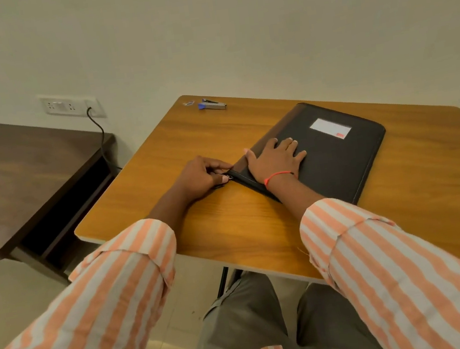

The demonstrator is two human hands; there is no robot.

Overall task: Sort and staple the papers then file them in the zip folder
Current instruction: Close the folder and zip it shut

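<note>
A black zip folder (pixel 338 156) with a white label lies closed on the wooden table (pixel 188 138), turned at an angle. My right hand (pixel 276 157) presses flat on its near left part, fingers straight. At the folder's near left corner my left hand (pixel 204 176) pinches the zip pull between thumb and fingers. A blue and silver stapler (pixel 212 105) lies at the table's far left edge, well away from both hands. No loose papers are in view.
A small clip or staple remover (pixel 188 103) lies beside the stapler. A darker wooden desk (pixel 24 170) stands to the left, with a wall socket (pixel 71 106) and a black cable above it. My legs are under the table's near edge.
</note>
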